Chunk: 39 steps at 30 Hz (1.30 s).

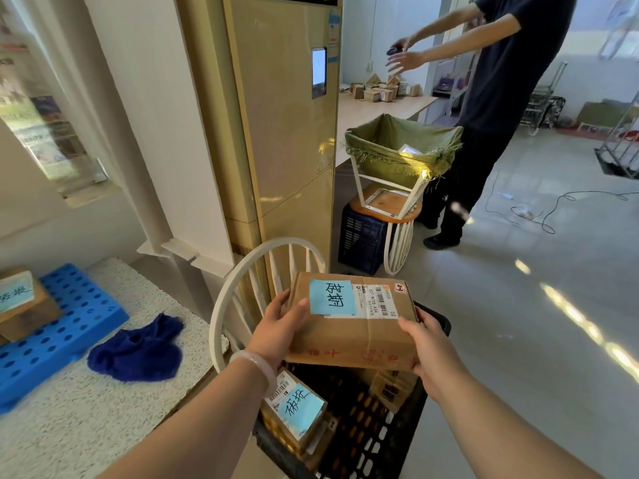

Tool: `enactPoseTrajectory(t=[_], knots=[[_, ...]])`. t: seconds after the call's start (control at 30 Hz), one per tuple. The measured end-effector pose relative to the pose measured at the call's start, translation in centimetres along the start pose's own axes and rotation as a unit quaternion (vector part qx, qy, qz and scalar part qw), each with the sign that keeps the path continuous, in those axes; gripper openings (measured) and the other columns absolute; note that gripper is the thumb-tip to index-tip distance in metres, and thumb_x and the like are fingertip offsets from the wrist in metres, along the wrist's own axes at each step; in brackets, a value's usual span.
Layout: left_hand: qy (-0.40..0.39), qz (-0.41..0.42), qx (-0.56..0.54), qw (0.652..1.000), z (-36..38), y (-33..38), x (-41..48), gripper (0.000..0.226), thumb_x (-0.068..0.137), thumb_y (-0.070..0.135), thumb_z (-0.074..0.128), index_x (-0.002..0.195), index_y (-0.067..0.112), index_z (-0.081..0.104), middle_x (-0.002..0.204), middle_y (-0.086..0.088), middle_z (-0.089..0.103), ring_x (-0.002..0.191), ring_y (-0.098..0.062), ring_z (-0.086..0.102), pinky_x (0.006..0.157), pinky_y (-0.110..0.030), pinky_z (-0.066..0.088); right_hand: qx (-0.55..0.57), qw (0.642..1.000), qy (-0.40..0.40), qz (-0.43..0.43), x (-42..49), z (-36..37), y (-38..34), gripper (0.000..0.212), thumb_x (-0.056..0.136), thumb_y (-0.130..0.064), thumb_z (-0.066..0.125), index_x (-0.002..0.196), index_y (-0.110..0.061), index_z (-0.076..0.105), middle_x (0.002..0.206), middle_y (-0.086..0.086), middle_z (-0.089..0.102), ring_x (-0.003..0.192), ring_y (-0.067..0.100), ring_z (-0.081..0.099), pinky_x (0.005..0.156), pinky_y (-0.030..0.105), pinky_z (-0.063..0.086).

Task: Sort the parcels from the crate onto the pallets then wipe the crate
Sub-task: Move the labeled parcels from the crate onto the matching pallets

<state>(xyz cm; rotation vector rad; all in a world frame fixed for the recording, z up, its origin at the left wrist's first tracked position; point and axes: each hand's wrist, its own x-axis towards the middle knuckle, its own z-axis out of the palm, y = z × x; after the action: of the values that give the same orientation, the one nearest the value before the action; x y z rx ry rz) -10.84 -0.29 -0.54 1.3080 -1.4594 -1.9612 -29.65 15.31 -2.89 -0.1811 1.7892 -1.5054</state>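
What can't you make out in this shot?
Head view:
- Crate: near end cut by the bottom edge; held parcel covers its far part.
- Parcel on blue pallet: cut by the left edge.
- Boxes on far counter: too small to read.
- Green sack: contents mostly hidden by its cloth.

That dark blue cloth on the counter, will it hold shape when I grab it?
Probably floppy: the blue cloth lies crumpled in soft folds on the speckled counter. Likely light, and it should drape from a pinch, not roll.
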Motion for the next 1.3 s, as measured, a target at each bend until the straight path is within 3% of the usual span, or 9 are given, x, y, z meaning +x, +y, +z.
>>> enactPoseTrajectory(t=[0.2, 0.27, 0.4, 0.5, 0.67, 0.8, 0.93, 1.1, 1.3], knots=[[-0.040, -0.074, 0.013, 0.996, -0.9, 0.0, -0.3, 0.090, 0.085, 0.029, 0.075, 0.146, 0.059, 0.015, 0.133, -0.002, 0.055, 0.110, -0.032, 0.063, 0.085, -0.054, 0.056, -0.054, 0.998, 0.010, -0.036, -0.2, -0.7, -1.2, 0.048, 0.093, -0.038, 0.060, 0.139, -0.036, 0.048, 0.122, 0.001, 0.057, 0.108, 0.023, 0.055, 0.089, 0.047, 0.052], [-0.034, -0.068, 0.014, 0.997, -0.8, -0.4, -0.3, 0.089, 0.084, 0.022, 0.076, 0.145, 0.057, 0.020, 0.126, -0.003, 0.059, 0.104, -0.032, 0.066, 0.080, -0.055, 0.058, -0.048, 0.997, 0.024, -0.059, -0.4, -0.5, -1.6, 0.051, 0.093, -0.041, 0.062, 0.140, -0.030, 0.045, 0.121, 0.000, 0.054, 0.103, 0.020, 0.054, 0.082, 0.041, 0.051], [-0.013, -0.043, -0.034, 0.998, -0.5, -0.7, -0.6, 0.075, 0.084, 0.013, 0.074, 0.135, 0.050, 0.034, 0.118, -0.009, 0.063, 0.103, -0.035, 0.066, 0.076, -0.060, 0.057, -0.072, 0.991, 0.060, -0.095, -0.9, 0.4, -2.0, 0.070, 0.085, -0.052, 0.067, 0.144, -0.028, 0.037, 0.137, 0.005, 0.046, 0.118, 0.025, 0.048, 0.098, 0.047, 0.046], [0.018, -0.023, -0.084, 0.996, -0.4, -0.7, -1.1, 0.077, 0.084, 0.012, 0.075, 0.136, 0.048, 0.031, 0.124, -0.009, 0.056, 0.104, -0.035, 0.064, 0.070, -0.055, 0.059, -0.099, 0.987, 0.077, -0.100, -1.9, 2.1, -2.0, 0.108, 0.060, -0.074, 0.072, 0.148, -0.046, 0.016, 0.156, 0.002, 0.026, 0.138, 0.034, 0.035, 0.106, 0.061, 0.037], [0.116, 0.039, -0.116, 0.986, 0.0, -1.4, -1.8, 0.079, 0.073, 0.020, 0.084, 0.125, 0.052, 0.034, 0.128, -0.003, 0.054, 0.106, -0.034, 0.063, 0.074, -0.055, 0.059, -0.134, 0.986, -0.024, -0.097, -3.5, 6.0, -1.0, 0.121, 0.048, -0.074, 0.079, 0.130, -0.077, -0.011, 0.162, -0.004, 0.005, 0.145, 0.038, 0.022, 0.104, 0.065, 0.039], [0.190, 0.061, -0.098, 0.975, 0.0, -2.9, -2.4, 0.093, 0.040, 0.051, 0.086, 0.113, 0.067, 0.031, 0.133, 0.002, 0.050, 0.113, -0.030, 0.059, 0.087, -0.054, 0.055, -0.090, 0.991, -0.082, -0.064, -4.2, 8.5, -1.0, 0.118, 0.076, -0.035, 0.082, 0.146, -0.059, -0.010, 0.158, 0.003, 0.020, 0.134, 0.037, 0.040, 0.089, 0.055, 0.055], [0.188, 0.039, -0.076, 0.979, -2.0, -3.9, -3.2, 0.080, 0.031, 0.059, 0.082, 0.091, 0.076, 0.031, 0.127, 0.001, 0.051, 0.109, -0.030, 0.062, 0.084, -0.051, 0.057, -0.115, 0.986, -0.100, -0.061, -4.3, 9.5, -1.2, 0.114, 0.080, -0.022, 0.079, 0.150, -0.052, -0.005, 0.155, 0.005, 0.027, 0.132, 0.036, 0.043, 0.089, 0.056, 0.055], [0.126, 0.029, -0.059, 0.990, -8.0, -3.5, -5.6, 0.058, 0.081, 0.039, 0.076, 0.129, 0.043, 0.044, 0.114, 0.004, 0.060, 0.092, -0.014, 0.062, 0.055, -0.021, 0.054, -0.139, 0.971, -0.191, -0.027, -4.9, 12.0, -1.0, 0.107, 0.082, -0.020, 0.078, 0.148, -0.057, 0.002, 0.146, 0.004, 0.042, 0.118, 0.029, 0.054, 0.085, 0.053, 0.057], [0.101, 0.037, -0.021, 0.994, -17.6, -4.7, -7.8, 0.072, 0.076, 0.037, 0.080, 0.131, 0.062, 0.041, 0.126, 0.010, 0.059, 0.107, -0.021, 0.064, 0.094, -0.044, 0.054, -0.219, 0.939, -0.252, -0.081, -8.1, 20.0, -0.1, 0.098, 0.087, -0.035, 0.071, 0.141, -0.067, -0.005, 0.149, -0.005, 0.041, 0.127, 0.026, 0.049, 0.105, 0.053, 0.043]])
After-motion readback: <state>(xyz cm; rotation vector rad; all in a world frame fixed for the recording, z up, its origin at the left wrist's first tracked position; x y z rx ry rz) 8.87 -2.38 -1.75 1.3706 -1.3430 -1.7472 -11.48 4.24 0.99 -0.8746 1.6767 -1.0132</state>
